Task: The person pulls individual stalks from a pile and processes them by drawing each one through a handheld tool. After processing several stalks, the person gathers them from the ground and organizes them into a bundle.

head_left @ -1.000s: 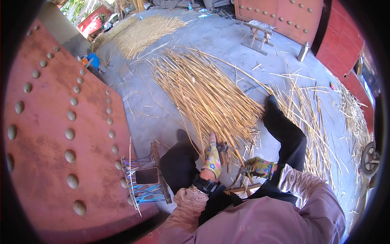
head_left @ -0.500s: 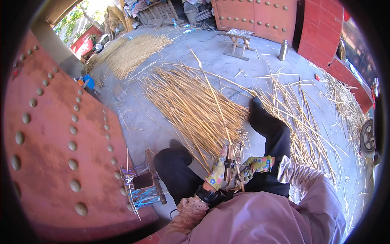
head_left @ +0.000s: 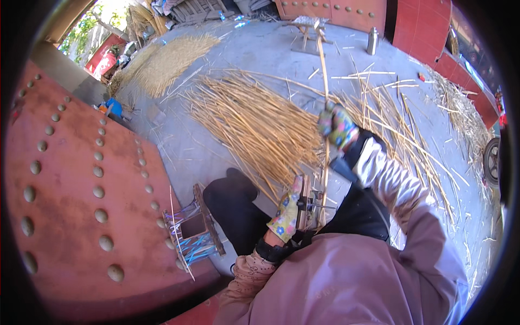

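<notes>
My left hand (head_left: 286, 215), in a flower-patterned glove, is closed on a wooden hand tool (head_left: 305, 199) with dark metal fittings, held upright above my lap. A thin metal rod sticks out from the tool's right side. Farther forward, my right hand (head_left: 339, 129), gloved alike and somewhat blurred, is closed round a long tan reed stalk (head_left: 323, 65). The stalk runs from beside the tool up past my right hand toward the low stool. A large bundle of reed stalks (head_left: 254, 127) lies on the floor just left of my right hand.
More loose stalks (head_left: 401, 141) lie on the right, with a flat layer of straw (head_left: 173, 62) at the far left. A low stool (head_left: 307, 39) and a metal flask (head_left: 372, 41) stand ahead. By my left knee is a small strapped frame (head_left: 189, 238), beside a red studded door (head_left: 81, 179).
My right hand has moved forward from beside the tool and now grips the stalk farther along. The stalk has swung rightward to nearly upright in the picture. My left hand still holds the tool.
</notes>
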A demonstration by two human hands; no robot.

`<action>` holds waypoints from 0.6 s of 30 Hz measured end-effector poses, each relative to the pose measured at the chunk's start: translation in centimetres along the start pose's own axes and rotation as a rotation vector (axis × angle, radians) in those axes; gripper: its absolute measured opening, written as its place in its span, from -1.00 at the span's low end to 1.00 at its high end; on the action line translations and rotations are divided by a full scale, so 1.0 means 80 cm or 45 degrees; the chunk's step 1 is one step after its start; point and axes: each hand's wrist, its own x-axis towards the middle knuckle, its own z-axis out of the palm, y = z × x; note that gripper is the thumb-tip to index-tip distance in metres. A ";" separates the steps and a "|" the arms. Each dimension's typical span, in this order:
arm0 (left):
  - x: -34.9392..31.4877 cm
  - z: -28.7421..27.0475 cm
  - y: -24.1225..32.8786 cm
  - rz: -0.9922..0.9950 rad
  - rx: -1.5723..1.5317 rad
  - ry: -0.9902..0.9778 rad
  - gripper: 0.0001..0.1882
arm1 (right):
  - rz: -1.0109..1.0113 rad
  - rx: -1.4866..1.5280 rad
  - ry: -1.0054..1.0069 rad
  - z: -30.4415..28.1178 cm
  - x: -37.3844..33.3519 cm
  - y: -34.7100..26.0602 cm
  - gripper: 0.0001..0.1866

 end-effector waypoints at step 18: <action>0.009 -0.017 -0.016 0.051 0.173 -0.021 -0.58 | 0.157 0.125 0.532 0.078 -0.039 -0.002 -0.73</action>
